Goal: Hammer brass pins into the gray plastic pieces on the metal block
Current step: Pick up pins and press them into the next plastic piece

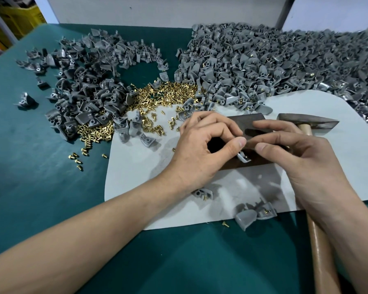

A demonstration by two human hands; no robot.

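Heaps of gray plastic pieces (263,60) and brass pins (168,92) are lying behind the metal block (249,120), the hammer (306,122) is resting beside it under the right hand (302,158), whose grip I cannot tell, and the left hand (202,145) is pinching one gray piece (243,158) on the block

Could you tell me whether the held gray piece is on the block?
On: gray piece sits atop the metal block, left hand pinching it.

The left hand (202,145) and right hand (302,164) cover much of the metal block (257,124), and the gray plastic piece (243,158) pinched by the left hand shows only its tip. Whether the right hand's fingertips hold anything is unclear. The hammer handle (319,251) runs off the bottom edge.
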